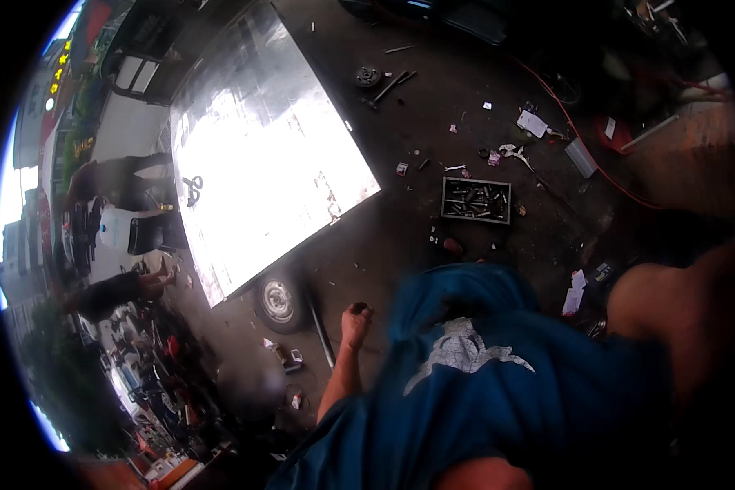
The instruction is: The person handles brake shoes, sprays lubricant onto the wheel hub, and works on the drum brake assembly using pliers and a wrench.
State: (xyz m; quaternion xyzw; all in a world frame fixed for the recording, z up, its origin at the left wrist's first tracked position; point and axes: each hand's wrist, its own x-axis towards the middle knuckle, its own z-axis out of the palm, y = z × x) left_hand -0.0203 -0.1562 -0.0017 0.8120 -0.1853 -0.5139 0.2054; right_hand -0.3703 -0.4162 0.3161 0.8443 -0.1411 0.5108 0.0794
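Note:
My left hand (355, 320) hangs low over the dark, oily ground, its fingers curled into a fist around a small dark thing that I cannot identify. A dark metal rod (322, 336) lies on the ground just left of that hand. My blue shirt (498, 384) fills the lower middle of the view. At the right edge only a bare arm (670, 306) shows; my right hand is out of sight.
A shiny sheet-metal platform (261, 139) on a small wheel (278, 302) stands to the left, pliers (192, 188) lying on it. A tray of bolts (475, 200), scattered tools and a red hose (584, 143) lie on the ground. Other people (114, 180) stand at far left.

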